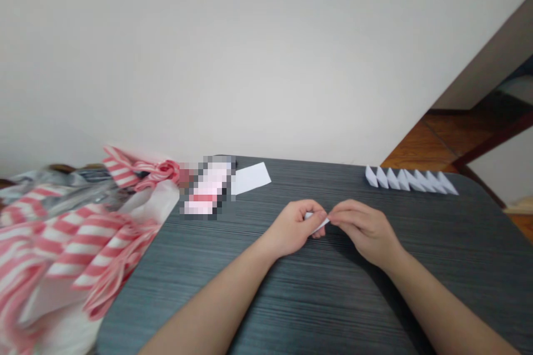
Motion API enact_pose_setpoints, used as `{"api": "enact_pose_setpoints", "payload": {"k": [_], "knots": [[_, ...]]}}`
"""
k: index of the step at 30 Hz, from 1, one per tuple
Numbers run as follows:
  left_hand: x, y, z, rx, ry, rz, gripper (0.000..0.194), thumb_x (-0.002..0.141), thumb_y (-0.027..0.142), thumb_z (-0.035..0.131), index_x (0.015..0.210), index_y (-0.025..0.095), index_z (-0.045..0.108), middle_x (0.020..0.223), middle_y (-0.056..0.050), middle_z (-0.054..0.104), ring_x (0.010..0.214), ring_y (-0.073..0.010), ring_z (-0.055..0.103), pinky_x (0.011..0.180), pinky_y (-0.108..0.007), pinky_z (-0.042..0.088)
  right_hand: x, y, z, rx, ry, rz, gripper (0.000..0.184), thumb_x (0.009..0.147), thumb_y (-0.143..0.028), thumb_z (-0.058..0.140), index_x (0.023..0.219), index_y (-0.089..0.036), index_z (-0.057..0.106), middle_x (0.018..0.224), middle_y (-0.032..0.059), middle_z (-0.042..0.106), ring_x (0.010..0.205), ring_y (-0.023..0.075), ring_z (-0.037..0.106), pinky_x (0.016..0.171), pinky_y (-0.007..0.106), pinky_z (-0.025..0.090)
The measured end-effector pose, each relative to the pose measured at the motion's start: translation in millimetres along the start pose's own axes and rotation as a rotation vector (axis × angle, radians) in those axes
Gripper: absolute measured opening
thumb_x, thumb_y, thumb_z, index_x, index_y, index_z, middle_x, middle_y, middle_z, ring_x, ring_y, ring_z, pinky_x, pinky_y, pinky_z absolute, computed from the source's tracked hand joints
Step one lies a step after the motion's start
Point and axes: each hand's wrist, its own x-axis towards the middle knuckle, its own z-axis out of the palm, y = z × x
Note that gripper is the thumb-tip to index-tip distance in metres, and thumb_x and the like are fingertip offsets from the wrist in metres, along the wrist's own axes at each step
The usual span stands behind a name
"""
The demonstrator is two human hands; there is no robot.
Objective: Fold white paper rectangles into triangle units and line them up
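Between my two hands is a small piece of folded white paper (320,225), held just above the dark table (316,299). My left hand (300,226) is closed around most of it, the thumb pressing on top. At the paper's right tip, the thumb and fingertips of my right hand (362,228) pinch together. Much of the paper is hidden by my left fingers, so its full shape does not show. To the right, near the far edge, stands a row of several folded white paper pieces (410,180) with pointed ends.
A flat white sheet (252,177) lies at the table's far left, beside a blurred-out phone-like object (208,186). Red-and-white striped cloth (83,238) is heaped left of the table. A pale wall (266,55) rises behind, and wooden floor (420,138) shows at right.
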Motion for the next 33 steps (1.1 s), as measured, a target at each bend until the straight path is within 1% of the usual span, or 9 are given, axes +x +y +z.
{"api": "enact_pose_setpoints", "payload": {"k": [2, 4, 5, 7, 10, 13, 21, 26, 33], "knots": [[-0.2, 0.6, 0.2, 0.050, 0.028, 0.021, 0.025, 0.089, 0.036, 0.058, 0.077, 0.015, 0.062, 0.063, 0.001, 0.062, 0.059, -0.0096, 0.054, 0.061, -0.021, 0.043, 0.4, -0.1, 0.4, 0.009, 0.024, 0.127, 0.019, 0.096, -0.018, 0.051, 0.099, -0.022, 0.070, 0.086, 0.0045, 0.070, 0.070, 0.0157, 0.065, 0.068, 0.028, 0.052], [-0.6, 0.7, 0.1, 0.099, 0.039, 0.025, 0.023, 0.090, 0.034, 0.057, 0.079, 0.015, 0.063, 0.065, 0.001, 0.063, 0.060, -0.0102, 0.055, 0.061, -0.021, 0.043, 1.6, -0.5, 0.5, 0.013, 0.022, 0.280, 0.020, 0.096, -0.021, 0.049, 0.098, -0.020, 0.069, 0.073, 0.0014, 0.067, 0.057, 0.0134, 0.059, 0.059, 0.026, 0.048], [-0.7, 0.6, 0.0, 0.123, 0.037, 0.027, 0.022, 0.090, 0.033, 0.056, 0.081, 0.015, 0.063, 0.066, 0.000, 0.063, 0.061, -0.0104, 0.055, 0.061, -0.021, 0.042, 2.5, -0.8, 0.4, 0.021, 0.002, 0.341, 0.021, 0.097, -0.023, 0.048, 0.094, -0.019, 0.069, 0.067, -0.0001, 0.065, 0.053, 0.0128, 0.057, 0.055, 0.025, 0.046], [-1.0, 0.4, -0.4, 0.173, 0.027, 0.033, 0.021, 0.090, 0.032, 0.056, 0.082, 0.015, 0.064, 0.068, 0.000, 0.064, 0.062, -0.0107, 0.055, 0.061, -0.021, 0.042, 4.6, -1.8, -0.1, 0.043, -0.064, 0.403, 0.026, 0.098, -0.026, 0.047, 0.085, -0.018, 0.068, 0.060, -0.0016, 0.061, 0.051, 0.0126, 0.055, 0.052, 0.024, 0.043], [-1.4, 0.4, -1.3, 0.249, 0.011, 0.047, 0.021, 0.090, 0.032, 0.055, 0.082, 0.015, 0.065, 0.068, 0.000, 0.064, 0.061, -0.0106, 0.053, 0.058, -0.021, 0.039, 7.5, -3.8, -0.7, 0.056, -0.153, 0.394, 0.030, 0.097, -0.026, 0.048, 0.074, -0.018, 0.066, 0.058, -0.0020, 0.059, 0.053, 0.0122, 0.054, 0.054, 0.024, 0.041], [-1.8, 0.7, -1.9, 0.282, -0.002, 0.063, 0.022, 0.090, 0.031, 0.054, 0.081, 0.015, 0.065, 0.069, 0.000, 0.064, 0.062, -0.0109, 0.053, 0.058, -0.021, 0.040, 8.9, -5.4, -0.4, 0.045, -0.189, 0.346, 0.027, 0.094, -0.023, 0.051, 0.070, -0.018, 0.063, 0.061, -0.0019, 0.060, 0.057, 0.0126, 0.055, 0.057, 0.024, 0.041], [-1.9, 0.6, -1.3, 0.264, -0.004, 0.055, 0.022, 0.091, 0.031, 0.052, 0.081, 0.015, 0.065, 0.071, -0.001, 0.065, 0.065, -0.0123, 0.057, 0.060, -0.021, 0.043, 7.0, -2.4, 1.5, -0.016, -0.200, 0.261, 0.022, 0.094, -0.022, 0.051, 0.073, -0.019, 0.058, 0.067, -0.0001, 0.061, 0.062, 0.0141, 0.056, 0.059, 0.024, 0.041], [-0.8, 1.9, -0.6, 0.206, 0.000, 0.044, 0.022, 0.090, 0.031, 0.054, 0.079, 0.015, 0.064, 0.069, -0.001, 0.065, 0.064, -0.0121, 0.058, 0.062, -0.022, 0.045, 7.4, -4.5, 1.2, -0.028, -0.191, 0.255, 0.022, 0.093, -0.020, 0.050, 0.072, -0.019, 0.056, 0.068, 0.0001, 0.060, 0.062, 0.0143, 0.055, 0.060, 0.025, 0.041], [-1.0, -2.6, -2.4, 0.254, -0.012, 0.036, 0.021, 0.089, 0.031, 0.054, 0.081, 0.015, 0.065, 0.069, -0.002, 0.067, 0.063, -0.0123, 0.058, 0.059, -0.022, 0.043, 6.5, -2.1, 2.3, -0.011, -0.225, 0.221, 0.025, 0.097, -0.022, 0.047, 0.073, -0.020, 0.055, 0.069, -0.0004, 0.059, 0.064, 0.0140, 0.055, 0.063, 0.025, 0.042]]}}
